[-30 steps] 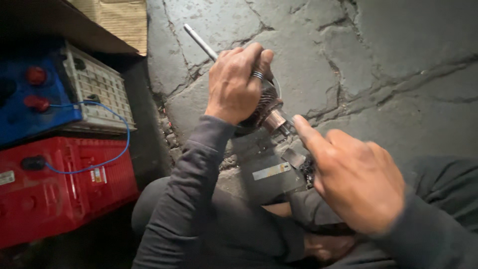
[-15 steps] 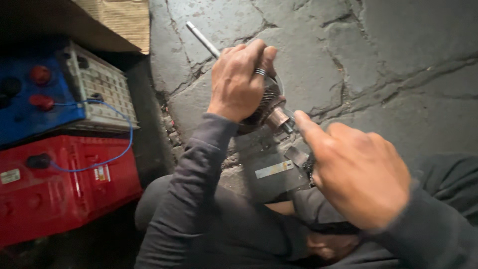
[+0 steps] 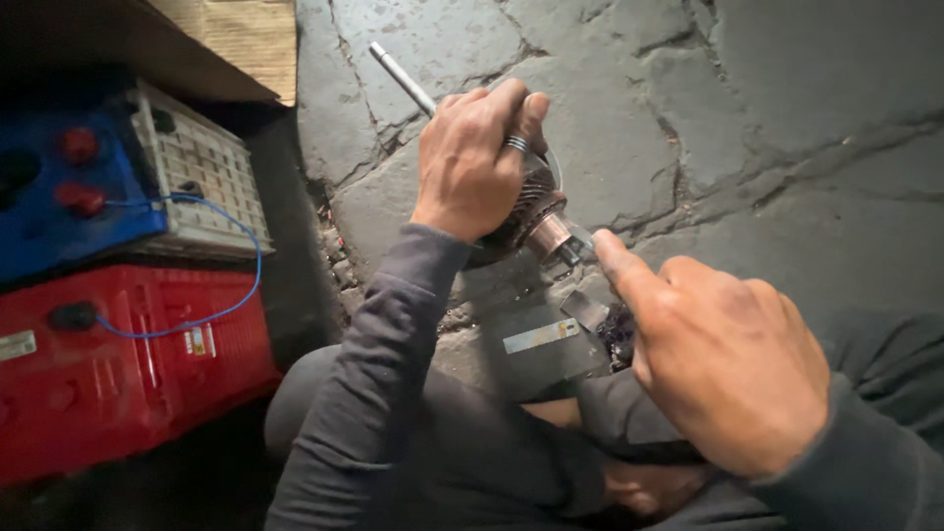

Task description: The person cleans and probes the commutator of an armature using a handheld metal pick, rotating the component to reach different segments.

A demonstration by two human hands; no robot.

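While left fingers (image 3: 511, 118) clasp the armature (image 3: 536, 211), right fingers (image 3: 619, 270) touch.

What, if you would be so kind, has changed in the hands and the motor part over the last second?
Very little. The left hand still grips the ribbed rotor by its shaft, and the right hand keeps its fingertip at the copper collar. The grey housing, the red battery and the blue battery stayed put.

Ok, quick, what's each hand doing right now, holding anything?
Left hand: closed around the motor armature, gripping its windings.
Right hand: curled, forefinger pressed against the armature's shaft end; whether it holds anything cannot be told.
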